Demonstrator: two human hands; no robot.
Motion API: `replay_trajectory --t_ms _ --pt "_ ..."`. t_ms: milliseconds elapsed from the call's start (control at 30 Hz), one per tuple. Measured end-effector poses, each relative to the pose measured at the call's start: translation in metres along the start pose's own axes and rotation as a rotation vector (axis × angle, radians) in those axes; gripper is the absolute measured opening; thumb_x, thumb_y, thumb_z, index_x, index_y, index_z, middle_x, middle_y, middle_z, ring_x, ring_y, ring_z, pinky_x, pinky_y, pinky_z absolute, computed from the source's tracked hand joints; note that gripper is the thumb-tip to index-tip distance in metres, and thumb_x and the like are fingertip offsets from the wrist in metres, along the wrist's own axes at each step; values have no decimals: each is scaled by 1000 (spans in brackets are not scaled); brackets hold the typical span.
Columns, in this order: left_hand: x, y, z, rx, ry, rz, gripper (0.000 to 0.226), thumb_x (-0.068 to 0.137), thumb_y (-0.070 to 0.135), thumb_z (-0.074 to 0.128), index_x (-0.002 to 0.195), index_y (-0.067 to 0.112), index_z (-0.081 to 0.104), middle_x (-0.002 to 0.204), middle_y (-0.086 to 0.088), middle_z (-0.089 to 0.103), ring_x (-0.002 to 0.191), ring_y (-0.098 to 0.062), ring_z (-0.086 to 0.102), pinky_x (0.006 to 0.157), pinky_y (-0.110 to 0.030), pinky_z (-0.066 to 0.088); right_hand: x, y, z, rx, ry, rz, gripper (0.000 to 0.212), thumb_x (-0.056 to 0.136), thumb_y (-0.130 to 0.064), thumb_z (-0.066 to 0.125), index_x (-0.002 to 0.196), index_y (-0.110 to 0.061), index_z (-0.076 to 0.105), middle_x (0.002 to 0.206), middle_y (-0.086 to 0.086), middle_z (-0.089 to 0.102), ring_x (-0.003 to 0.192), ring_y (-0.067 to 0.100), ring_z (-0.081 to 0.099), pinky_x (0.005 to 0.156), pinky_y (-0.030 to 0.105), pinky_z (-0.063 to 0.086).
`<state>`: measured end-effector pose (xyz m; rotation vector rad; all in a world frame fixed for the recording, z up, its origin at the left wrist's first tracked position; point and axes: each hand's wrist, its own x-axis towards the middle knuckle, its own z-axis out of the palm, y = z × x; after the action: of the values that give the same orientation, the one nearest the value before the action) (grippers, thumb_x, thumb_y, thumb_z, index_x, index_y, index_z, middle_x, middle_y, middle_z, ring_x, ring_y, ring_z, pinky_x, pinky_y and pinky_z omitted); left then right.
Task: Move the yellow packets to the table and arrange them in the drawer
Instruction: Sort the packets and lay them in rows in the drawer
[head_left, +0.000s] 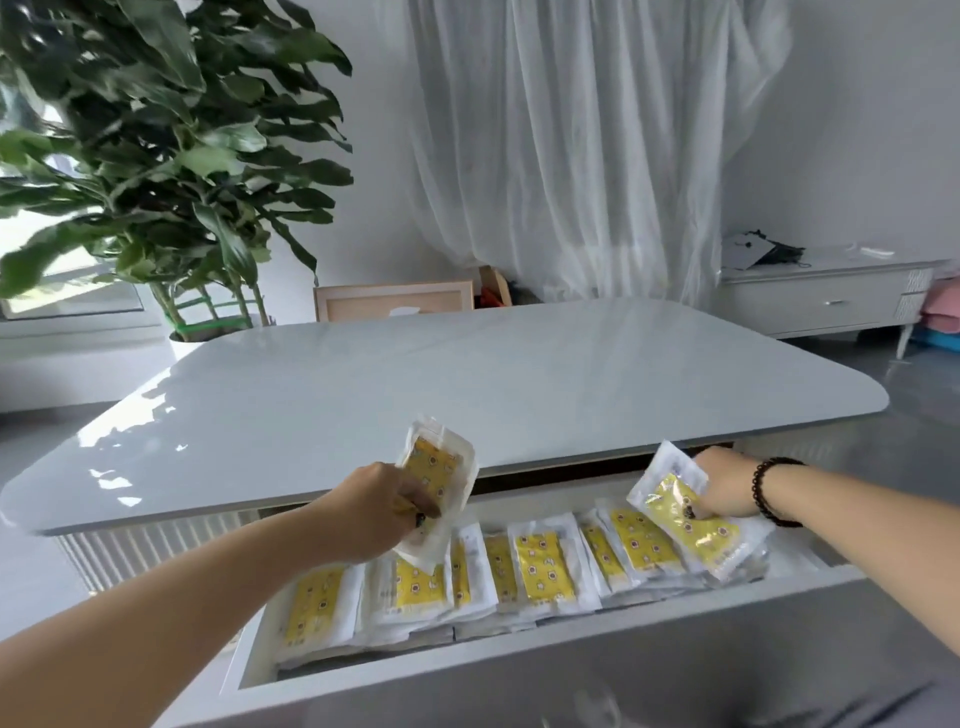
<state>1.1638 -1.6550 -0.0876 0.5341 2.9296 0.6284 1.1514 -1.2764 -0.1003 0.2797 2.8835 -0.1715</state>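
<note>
An open white drawer under the glossy white table holds several yellow packets in clear wrap, lying in an overlapping row. My left hand grips one yellow packet and holds it upright above the drawer's left half. My right hand, with a dark bead bracelet on the wrist, is shut on another yellow packet, tilted over the drawer's right end.
A large leafy plant stands beyond the table's far left corner. A chair back shows behind the table. White curtains hang at the back. A low white cabinet sits at the right.
</note>
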Motion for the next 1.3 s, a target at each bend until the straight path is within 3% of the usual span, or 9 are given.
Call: replay_trajectory --t_ms 167,467,567,733,833,933,1100,1200,1300 --pt "9 1 10 4 -86 -3 40 88 6 47 95 37 72 103 9 66 93 -12 61 85 -29 52 19 36 21 85 99 216 12 84 -18 64 83 -9 55 68 -1 50 56 10 47 44 20 33" --pt "29 18 39 12 -260 10 38 90 9 49 93 42 69 105 10 59 90 -15 60 75 -25 52 50 40 44 307 44 231 21 90 -11 53 109 -12 46 79 4 53 69 17 51 56 24 39" --pt "33 26 45 1 -302 43 36 91 7 48 100 33 71 89 15 55 66 -5 51 50 -9 40 59 42 50 303 7 251 12 92 -11 54 86 -11 43 69 2 46 56 12 41 48 21 32" --pt "42 28 50 -54 -330 27 37 90 5 47 100 32 72 89 18 53 62 -3 48 47 -6 36 71 51 62 290 30 230 30 93 -10 53 67 -11 39 60 3 37 51 14 35 44 23 24" --pt "46 25 52 -73 -346 5 39 89 5 49 96 35 73 98 11 61 71 -10 55 54 -12 41 70 49 64 230 106 207 14 92 -19 57 97 -7 53 84 9 58 68 21 53 48 24 34" --pt "50 20 52 -84 -349 -13 40 87 5 50 92 38 73 103 7 64 86 -29 63 66 -33 51 68 46 69 128 200 152 41 92 -19 56 128 -9 41 106 13 59 81 27 59 59 27 46" --pt "51 21 54 -86 -350 -36 41 87 4 50 92 38 72 103 7 63 80 -26 61 64 -32 50 61 41 71 -193 273 1 36 84 2 47 118 -11 51 120 8 49 106 26 52 72 32 50" --pt "49 22 52 -88 -370 -48 39 87 5 51 94 37 72 103 5 64 71 -20 55 60 -29 46 53 33 68 -366 273 -45 34 83 3 46 112 -13 54 119 6 48 115 24 46 82 32 44" --pt "43 22 48 -107 -391 -55 39 86 6 53 94 39 72 107 3 65 81 -28 60 68 -36 50 45 23 63 -442 309 -118 33 83 0 47 111 -15 55 119 4 46 117 23 44 88 32 41"
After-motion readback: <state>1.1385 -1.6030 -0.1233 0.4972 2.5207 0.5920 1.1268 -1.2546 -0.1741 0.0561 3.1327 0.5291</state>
